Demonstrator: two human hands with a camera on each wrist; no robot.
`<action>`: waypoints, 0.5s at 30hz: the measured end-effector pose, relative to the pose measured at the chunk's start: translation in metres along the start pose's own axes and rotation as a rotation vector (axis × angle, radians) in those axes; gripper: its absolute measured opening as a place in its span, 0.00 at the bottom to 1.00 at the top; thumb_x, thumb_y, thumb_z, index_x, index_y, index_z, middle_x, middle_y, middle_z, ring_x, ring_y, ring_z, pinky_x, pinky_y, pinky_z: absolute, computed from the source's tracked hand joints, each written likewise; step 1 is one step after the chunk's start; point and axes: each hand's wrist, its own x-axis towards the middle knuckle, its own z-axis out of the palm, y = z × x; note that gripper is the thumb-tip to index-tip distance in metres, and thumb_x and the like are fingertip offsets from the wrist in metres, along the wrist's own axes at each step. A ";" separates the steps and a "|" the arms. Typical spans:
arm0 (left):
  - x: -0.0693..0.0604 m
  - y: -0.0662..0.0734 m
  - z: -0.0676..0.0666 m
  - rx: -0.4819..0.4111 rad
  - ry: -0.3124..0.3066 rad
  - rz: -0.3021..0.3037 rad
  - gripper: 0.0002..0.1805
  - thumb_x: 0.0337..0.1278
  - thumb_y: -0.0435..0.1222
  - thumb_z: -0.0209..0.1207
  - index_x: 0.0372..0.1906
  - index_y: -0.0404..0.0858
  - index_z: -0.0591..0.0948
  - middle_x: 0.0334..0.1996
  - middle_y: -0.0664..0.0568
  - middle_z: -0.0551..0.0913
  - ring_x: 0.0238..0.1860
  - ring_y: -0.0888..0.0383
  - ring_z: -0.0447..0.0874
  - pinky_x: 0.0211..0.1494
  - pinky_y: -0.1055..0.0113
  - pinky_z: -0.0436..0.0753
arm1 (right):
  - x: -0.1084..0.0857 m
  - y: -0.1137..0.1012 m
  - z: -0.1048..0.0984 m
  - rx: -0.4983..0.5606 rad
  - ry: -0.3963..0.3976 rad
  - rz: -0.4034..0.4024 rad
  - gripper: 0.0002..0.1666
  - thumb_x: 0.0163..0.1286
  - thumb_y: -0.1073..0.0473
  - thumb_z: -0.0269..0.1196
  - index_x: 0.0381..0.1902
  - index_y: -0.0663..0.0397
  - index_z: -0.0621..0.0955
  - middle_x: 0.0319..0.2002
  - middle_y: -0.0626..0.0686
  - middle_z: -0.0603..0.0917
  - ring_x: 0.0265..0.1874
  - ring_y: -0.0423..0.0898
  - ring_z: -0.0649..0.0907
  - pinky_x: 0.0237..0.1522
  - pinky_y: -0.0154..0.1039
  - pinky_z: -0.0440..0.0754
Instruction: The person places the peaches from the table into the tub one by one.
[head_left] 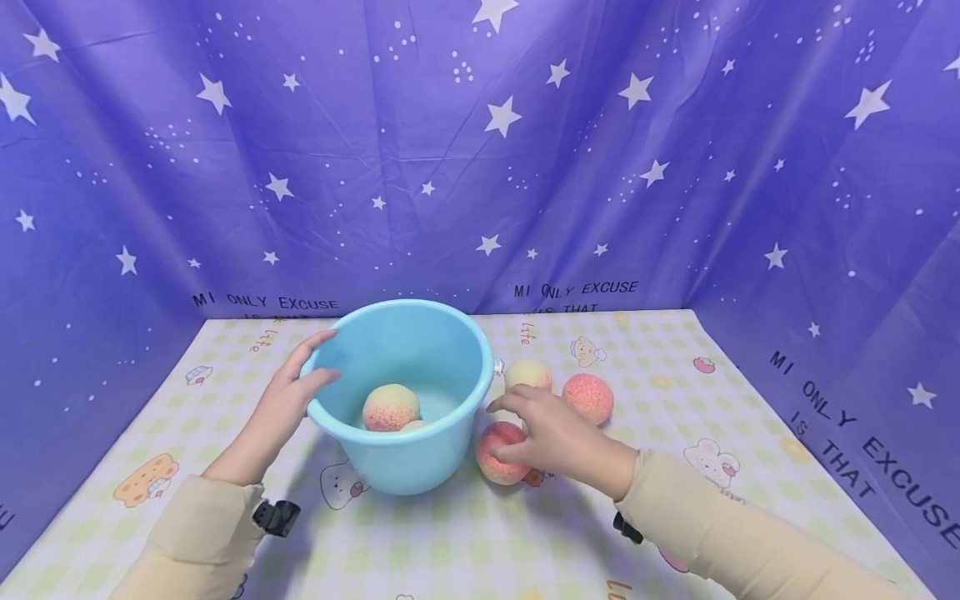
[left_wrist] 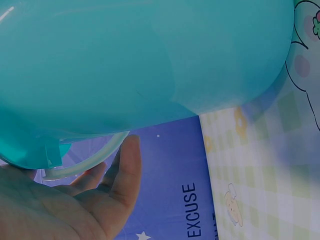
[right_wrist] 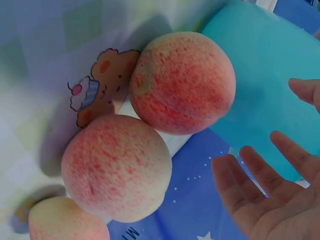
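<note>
A light blue bucket [head_left: 420, 462] stands on the table, and my left hand [head_left: 288, 396] holds its left rim with the thumb over the edge. The left wrist view shows that hand [left_wrist: 95, 205] beside the bucket's pale handle [left_wrist: 90, 162]. Inside the bucket lies a peach [head_left: 392, 407], with part of a second peach [head_left: 414, 425] showing. My right hand [head_left: 558, 429] hovers over loose peaches right of the bucket: a red one [head_left: 498, 471], a pale one [head_left: 528, 374] and a pink one [head_left: 588, 397]. In the right wrist view its fingers [right_wrist: 232, 182] are spread, holding nothing.
A checked tablecloth [head_left: 420, 554] with cartoon prints covers the table. Purple curtains [head_left: 420, 150] with white stars enclose the back and both sides. Each wrist carries a small black device, such as the left one [head_left: 276, 517].
</note>
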 end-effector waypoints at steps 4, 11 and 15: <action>0.000 0.000 0.000 -0.002 -0.002 -0.005 0.37 0.68 0.38 0.49 0.79 0.50 0.53 0.78 0.40 0.50 0.70 0.39 0.62 0.60 0.50 0.75 | 0.000 0.002 0.005 -0.010 -0.007 -0.002 0.26 0.56 0.51 0.72 0.51 0.54 0.83 0.48 0.51 0.83 0.46 0.47 0.82 0.48 0.47 0.81; 0.000 0.000 0.000 -0.002 -0.004 -0.006 0.37 0.68 0.37 0.49 0.79 0.49 0.53 0.78 0.40 0.50 0.70 0.39 0.62 0.60 0.50 0.75 | 0.000 0.004 0.010 -0.044 0.003 -0.025 0.23 0.55 0.51 0.72 0.48 0.52 0.84 0.43 0.48 0.82 0.41 0.45 0.81 0.41 0.43 0.81; 0.001 0.000 0.000 -0.005 -0.004 -0.004 0.37 0.68 0.37 0.49 0.79 0.49 0.53 0.79 0.40 0.50 0.70 0.40 0.62 0.59 0.51 0.75 | 0.000 0.006 0.013 -0.058 0.007 -0.025 0.23 0.53 0.51 0.73 0.47 0.51 0.84 0.41 0.47 0.81 0.40 0.44 0.80 0.38 0.43 0.80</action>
